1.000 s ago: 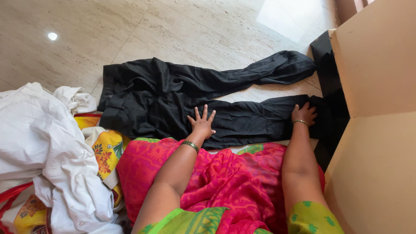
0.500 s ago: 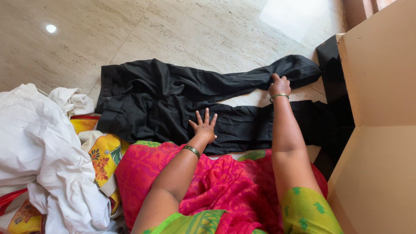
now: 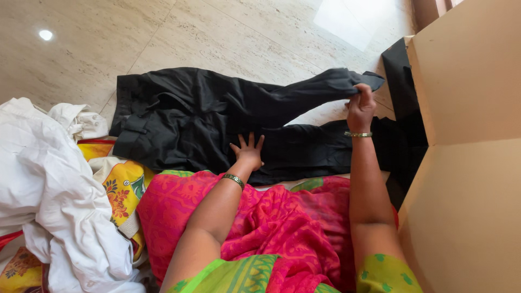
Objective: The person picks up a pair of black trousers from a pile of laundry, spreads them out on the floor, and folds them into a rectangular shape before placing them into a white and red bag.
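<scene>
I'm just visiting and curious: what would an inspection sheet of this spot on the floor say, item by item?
Surface: pale polished stone floor, with a light reflection.
Job's things: black trousers spread flat, far leg lifted at its end.
Clutter: white garment pile; yellow floral cloth beneath it.
Hands: left hand pressed flat, fingers spread, on the near leg; right hand pinching the far leg's end.
Cables: nothing seen.
Surroundings: cardboard box at right, dark cloth beside it; pink sari over the lap.
</scene>
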